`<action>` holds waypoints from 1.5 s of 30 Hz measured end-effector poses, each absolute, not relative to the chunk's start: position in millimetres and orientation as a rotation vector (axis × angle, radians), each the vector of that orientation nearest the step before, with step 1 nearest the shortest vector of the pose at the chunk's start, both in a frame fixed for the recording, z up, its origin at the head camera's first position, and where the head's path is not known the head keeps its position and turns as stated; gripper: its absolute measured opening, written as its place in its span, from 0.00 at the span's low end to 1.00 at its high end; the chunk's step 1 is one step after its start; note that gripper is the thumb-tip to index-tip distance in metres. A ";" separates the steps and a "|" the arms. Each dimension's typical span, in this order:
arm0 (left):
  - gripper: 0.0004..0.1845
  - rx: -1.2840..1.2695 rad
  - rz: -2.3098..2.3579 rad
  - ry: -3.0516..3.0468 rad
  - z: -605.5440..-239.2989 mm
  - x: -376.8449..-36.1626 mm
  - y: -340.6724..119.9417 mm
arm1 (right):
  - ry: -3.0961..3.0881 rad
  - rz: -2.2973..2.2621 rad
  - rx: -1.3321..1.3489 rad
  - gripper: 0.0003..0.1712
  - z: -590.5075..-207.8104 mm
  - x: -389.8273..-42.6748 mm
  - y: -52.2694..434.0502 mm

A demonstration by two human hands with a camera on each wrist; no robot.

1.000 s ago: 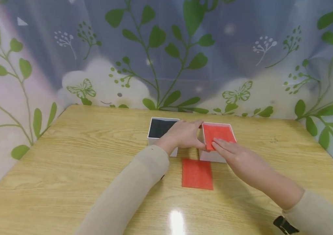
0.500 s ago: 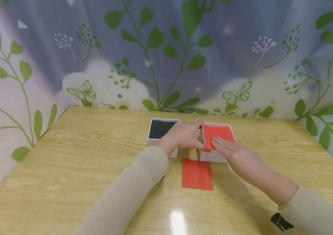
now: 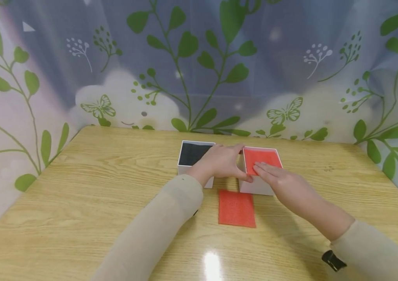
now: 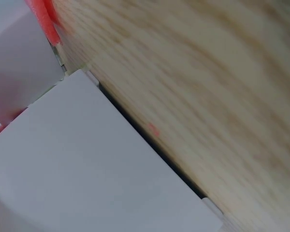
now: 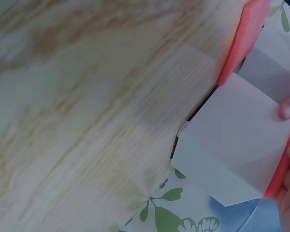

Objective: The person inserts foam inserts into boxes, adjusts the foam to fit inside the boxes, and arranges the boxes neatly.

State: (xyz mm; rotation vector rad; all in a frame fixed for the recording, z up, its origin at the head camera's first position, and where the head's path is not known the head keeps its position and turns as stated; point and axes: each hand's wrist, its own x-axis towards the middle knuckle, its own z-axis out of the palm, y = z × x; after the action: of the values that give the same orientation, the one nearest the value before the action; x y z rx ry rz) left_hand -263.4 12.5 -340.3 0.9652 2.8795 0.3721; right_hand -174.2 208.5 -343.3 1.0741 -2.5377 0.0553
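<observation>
Head view: red foam sheet (image 3: 261,159) under right grip (image 3: 283,186)

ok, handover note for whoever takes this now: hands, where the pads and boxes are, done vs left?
Left hand: grips the near left corner of the right white box, steadying it.
Right hand: fingers straight, pressing on the red foam pad that sits at the top of that box.
Second red foam pad: flat on the wooden table, just in front of the boxes.
Left white box: has a black pad inside, untouched.
Done: one red pad is in the right box.
Left, probably: press it fully in, then deal with the loose red pad.
</observation>
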 end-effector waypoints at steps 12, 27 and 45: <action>0.58 0.951 0.355 2.877 -340.4 -262.8 11.7 | -2.552 0.040 1.061 0.33 -344.4 -178.8 208.6; 0.57 0.950 0.345 2.882 -341.1 -261.8 13.6 | -2.689 0.040 1.024 0.35 -343.7 -170.5 205.9; 0.59 0.919 0.376 2.868 -341.7 -262.8 13.1 | -2.751 -0.061 1.027 0.45 -349.0 -146.1 201.5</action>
State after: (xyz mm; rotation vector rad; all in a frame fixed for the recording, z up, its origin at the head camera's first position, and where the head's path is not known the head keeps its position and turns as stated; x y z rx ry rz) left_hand -262.8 13.1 -341.7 0.9187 2.8679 0.3758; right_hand -146.1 201.5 -349.0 1.0268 -2.7505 -0.0610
